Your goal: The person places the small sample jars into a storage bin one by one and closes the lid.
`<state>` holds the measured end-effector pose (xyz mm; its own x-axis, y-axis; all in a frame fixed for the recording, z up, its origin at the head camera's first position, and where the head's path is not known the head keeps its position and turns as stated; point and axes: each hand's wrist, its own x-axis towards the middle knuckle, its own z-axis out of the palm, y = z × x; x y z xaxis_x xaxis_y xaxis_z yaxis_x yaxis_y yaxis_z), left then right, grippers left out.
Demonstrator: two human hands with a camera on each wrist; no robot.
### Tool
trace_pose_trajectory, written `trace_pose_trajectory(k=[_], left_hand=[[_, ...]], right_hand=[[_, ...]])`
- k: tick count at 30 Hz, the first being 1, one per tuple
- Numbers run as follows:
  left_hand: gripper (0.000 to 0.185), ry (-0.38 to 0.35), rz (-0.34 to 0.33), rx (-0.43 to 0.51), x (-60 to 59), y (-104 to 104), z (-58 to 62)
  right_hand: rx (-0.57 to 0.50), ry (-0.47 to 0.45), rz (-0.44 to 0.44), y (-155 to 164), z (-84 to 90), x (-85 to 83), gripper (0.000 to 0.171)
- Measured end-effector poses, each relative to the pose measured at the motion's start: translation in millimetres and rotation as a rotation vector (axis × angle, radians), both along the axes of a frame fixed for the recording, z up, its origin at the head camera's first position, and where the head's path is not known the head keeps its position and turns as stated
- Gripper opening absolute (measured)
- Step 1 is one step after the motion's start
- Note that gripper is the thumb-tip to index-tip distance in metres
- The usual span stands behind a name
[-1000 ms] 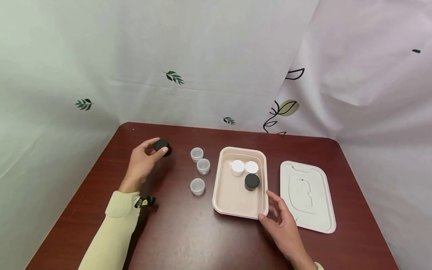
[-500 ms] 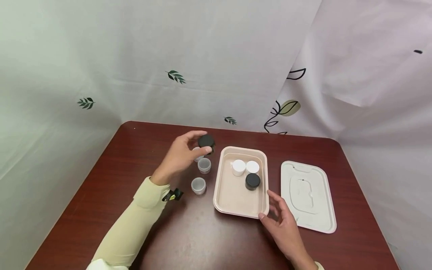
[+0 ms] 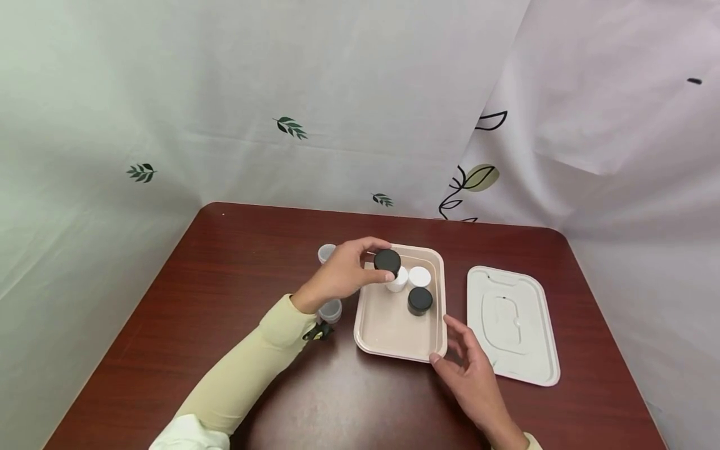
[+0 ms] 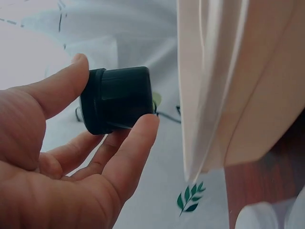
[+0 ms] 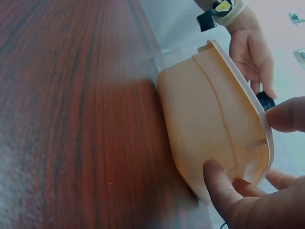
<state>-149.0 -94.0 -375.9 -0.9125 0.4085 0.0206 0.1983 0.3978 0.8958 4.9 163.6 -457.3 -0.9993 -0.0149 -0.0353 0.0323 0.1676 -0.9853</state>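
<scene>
My left hand [image 3: 343, 272] pinches a black lidded jar [image 3: 387, 262] between thumb and fingers, above the left far part of a beige plastic container [image 3: 388, 337]. The left wrist view shows this jar [image 4: 121, 98] held sideways to that camera, beside the container's rim. Inside the container are two white-lidded jars [image 3: 419, 276], one partly hidden by the held jar, and another black jar [image 3: 420, 301]. At the container's near right corner my right hand [image 3: 472, 381] grips lightly, thumb on the near side and fingers [image 5: 221, 191] along the wall.
Small translucent jars [image 3: 330, 310] stand left of the container; the left arm hides part of that group. To the right lies a white rectangular lid [image 3: 512, 325] flat on the dark red table [image 3: 270, 244]. A pale curtain [image 3: 337, 94] hangs behind.
My left hand has carried the black jar rightward from the table's left side, past the translucent jars, to over the container. My right hand has stayed at the container's corner.
</scene>
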Motion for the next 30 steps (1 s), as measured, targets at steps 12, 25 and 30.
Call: trace_pose_trajectory(k=[12,25,30], left_hand=[[0.057,0.024,-0.112,-0.157,2.5,24,-12.9],[0.048,0.067,-0.151,-0.372,7.4,40,-20.9],[0.046,0.116,-0.166,-0.466,9.6,46,-22.0]], right_hand=[[0.004,0.001,0.003,0,-0.7,-0.1,0.068],[0.002,-0.005,0.004,0,0.6,-0.3,0.068],[-0.001,0.005,0.018,-1,0.1,-0.1,0.069]])
